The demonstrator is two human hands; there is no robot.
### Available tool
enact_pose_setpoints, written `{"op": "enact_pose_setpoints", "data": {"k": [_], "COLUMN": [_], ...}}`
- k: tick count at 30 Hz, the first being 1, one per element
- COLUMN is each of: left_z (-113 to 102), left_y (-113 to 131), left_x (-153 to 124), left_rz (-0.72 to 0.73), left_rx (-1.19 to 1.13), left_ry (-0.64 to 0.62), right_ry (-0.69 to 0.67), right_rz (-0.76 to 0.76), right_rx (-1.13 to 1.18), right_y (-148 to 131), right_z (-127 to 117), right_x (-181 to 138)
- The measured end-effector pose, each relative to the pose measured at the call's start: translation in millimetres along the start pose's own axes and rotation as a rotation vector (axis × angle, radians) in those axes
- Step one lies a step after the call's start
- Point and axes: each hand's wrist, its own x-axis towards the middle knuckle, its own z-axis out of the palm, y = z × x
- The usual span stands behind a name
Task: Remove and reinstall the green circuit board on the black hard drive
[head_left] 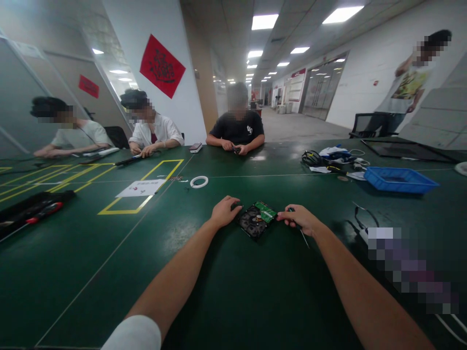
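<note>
A hard drive lies in front of me on the green table, its green circuit board facing up. At its left edge, my left hand has its fingers curled, with the thumb against the drive. Something dark shows between that thumb and the fingers; I cannot make out what it is. My right hand is closed round a screwdriver, whose thin shaft points down and away from the drive. The fingertips of this hand reach the drive's right corner.
A white tape roll and a paper sheet lie left of the drive. To the right are a blue tray, tangled cables and a blurred-out strip with wires. Several people sit across the table; another stands at right.
</note>
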Motion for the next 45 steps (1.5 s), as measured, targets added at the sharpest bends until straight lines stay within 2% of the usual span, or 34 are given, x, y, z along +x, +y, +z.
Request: {"op": "enact_pose_setpoints", "data": {"k": [8, 23, 31, 39, 45], "left_z": [10.2, 9.6, 0.7, 5.3, 4.3], "left_y": [7.0, 9.8, -3.8, -1.3, -4.5], "left_x": [18.6, 11.5, 7.8, 10.8, 11.3], "left_rz": [0.039, -0.007, -0.074, 0.005, 0.001], "left_rx": [0.025, 0.092, 0.114, 0.028, -0.009], "left_ry": [-0.054, -0.05, -0.003, -0.028, -0.01], "right_ry": [-0.002, 0.029, 0.05, 0.044, 0.05], "right_rz": [-0.015, -0.005, -0.004, -0.023, -0.027], "right_rx": [-0.01, -0.007, 0.005, -0.004, -0.015], "right_y": [1.0, -2.2, -4.6, -0.7, 1.0], "right_z": [1.2, 3.1, 5.1, 2.9, 3.4], "right_x": [-0.6, -2.5, -4.2, -2.2, -0.3]}}
